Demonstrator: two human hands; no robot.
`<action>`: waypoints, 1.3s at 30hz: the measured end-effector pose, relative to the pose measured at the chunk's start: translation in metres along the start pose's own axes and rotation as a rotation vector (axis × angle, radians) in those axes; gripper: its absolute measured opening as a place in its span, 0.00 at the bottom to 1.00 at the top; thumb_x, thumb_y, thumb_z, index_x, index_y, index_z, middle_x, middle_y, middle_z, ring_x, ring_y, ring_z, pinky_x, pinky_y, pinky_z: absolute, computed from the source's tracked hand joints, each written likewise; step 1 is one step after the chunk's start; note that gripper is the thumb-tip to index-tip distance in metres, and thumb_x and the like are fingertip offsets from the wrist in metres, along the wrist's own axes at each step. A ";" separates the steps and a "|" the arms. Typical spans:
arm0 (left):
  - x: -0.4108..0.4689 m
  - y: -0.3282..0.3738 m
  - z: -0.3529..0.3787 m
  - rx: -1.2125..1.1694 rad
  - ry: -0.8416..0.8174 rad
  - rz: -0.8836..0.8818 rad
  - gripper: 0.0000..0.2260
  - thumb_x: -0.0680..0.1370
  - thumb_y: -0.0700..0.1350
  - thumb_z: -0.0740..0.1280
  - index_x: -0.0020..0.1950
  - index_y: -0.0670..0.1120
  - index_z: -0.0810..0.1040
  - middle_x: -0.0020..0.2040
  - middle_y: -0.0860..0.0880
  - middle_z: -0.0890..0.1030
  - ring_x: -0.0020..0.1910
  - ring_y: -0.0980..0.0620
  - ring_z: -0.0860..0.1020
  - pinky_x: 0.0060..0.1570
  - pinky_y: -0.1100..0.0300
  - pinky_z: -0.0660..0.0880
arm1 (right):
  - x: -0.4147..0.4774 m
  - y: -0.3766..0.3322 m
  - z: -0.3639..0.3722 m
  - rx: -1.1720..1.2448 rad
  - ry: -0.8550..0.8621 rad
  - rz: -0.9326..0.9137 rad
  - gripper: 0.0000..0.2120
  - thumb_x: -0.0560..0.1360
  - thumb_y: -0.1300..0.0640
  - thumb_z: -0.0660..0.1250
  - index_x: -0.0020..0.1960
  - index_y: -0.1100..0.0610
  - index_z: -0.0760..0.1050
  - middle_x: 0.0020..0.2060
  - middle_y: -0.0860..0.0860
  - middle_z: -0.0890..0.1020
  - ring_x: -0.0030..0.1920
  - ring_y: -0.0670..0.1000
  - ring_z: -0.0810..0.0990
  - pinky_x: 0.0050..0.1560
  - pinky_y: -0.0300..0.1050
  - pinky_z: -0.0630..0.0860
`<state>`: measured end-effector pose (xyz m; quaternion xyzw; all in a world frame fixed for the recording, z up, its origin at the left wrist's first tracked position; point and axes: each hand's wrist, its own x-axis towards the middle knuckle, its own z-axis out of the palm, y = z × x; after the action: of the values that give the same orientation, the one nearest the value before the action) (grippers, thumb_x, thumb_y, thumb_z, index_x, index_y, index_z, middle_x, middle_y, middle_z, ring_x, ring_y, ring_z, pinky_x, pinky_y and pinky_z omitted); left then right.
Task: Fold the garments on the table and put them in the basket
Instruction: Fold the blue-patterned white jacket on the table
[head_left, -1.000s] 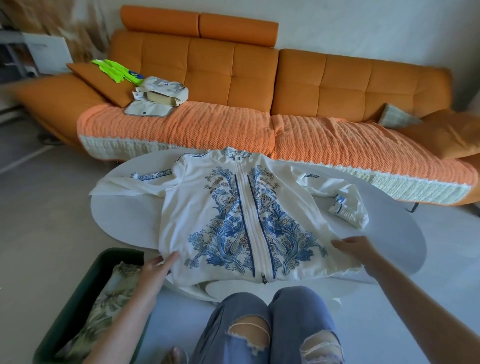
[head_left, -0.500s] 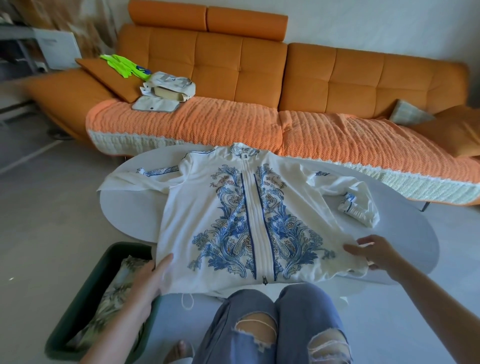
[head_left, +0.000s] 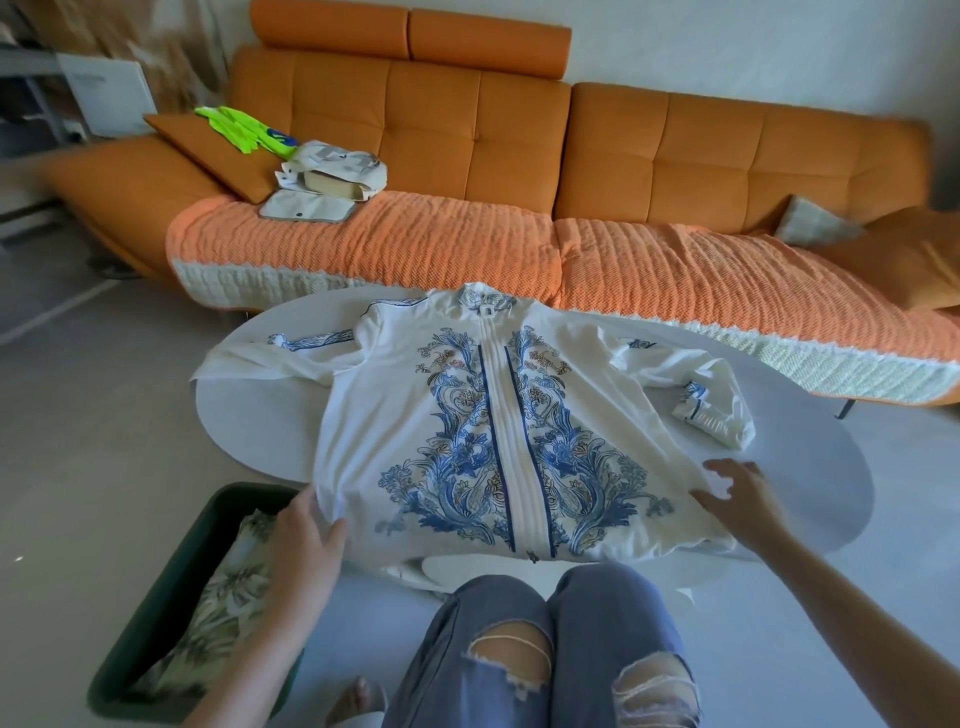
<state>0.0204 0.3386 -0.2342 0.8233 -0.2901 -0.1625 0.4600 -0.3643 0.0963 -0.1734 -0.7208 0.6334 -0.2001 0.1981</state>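
One jacket (head_left: 415, 415) touched by left hand (head_left: 306, 540), right hand (head_left: 748, 499); collar tag (head_left: 488, 310) seemingly illegible.

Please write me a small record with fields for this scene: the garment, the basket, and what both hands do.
garment: white zip jacket with blue floral print, flat, front up, not yet folded
surface: white table
basket: dark green basket on the floor, holding a leaf-print garment
left hand: fingers straight, touching one lower hem corner
right hand: fingers spread, at the other lower corner
behind: orange sofa
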 end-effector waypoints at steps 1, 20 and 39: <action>-0.004 0.005 0.002 0.112 0.042 0.063 0.24 0.68 0.36 0.72 0.63 0.35 0.72 0.55 0.34 0.77 0.55 0.34 0.75 0.56 0.40 0.72 | -0.003 0.000 0.002 -0.040 0.006 -0.062 0.18 0.70 0.62 0.73 0.59 0.61 0.77 0.57 0.62 0.76 0.58 0.63 0.73 0.58 0.53 0.69; 0.041 0.059 0.016 0.554 -0.152 0.450 0.19 0.82 0.48 0.55 0.73 0.45 0.66 0.74 0.43 0.62 0.74 0.44 0.59 0.70 0.50 0.59 | 0.002 -0.039 0.026 -0.344 -0.094 -0.582 0.44 0.68 0.24 0.39 0.73 0.49 0.62 0.72 0.44 0.55 0.72 0.46 0.57 0.72 0.51 0.56; 0.111 0.145 0.153 0.643 -0.371 0.533 0.24 0.82 0.57 0.44 0.77 0.54 0.49 0.78 0.49 0.48 0.77 0.50 0.44 0.72 0.47 0.35 | 0.151 -0.092 0.066 -0.206 -0.230 -0.334 0.22 0.82 0.49 0.50 0.74 0.54 0.61 0.75 0.50 0.57 0.75 0.53 0.54 0.74 0.54 0.52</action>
<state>-0.0225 0.1080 -0.1909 0.7777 -0.6052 -0.0848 0.1472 -0.2344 -0.0409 -0.1736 -0.8501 0.4957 -0.0809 0.1586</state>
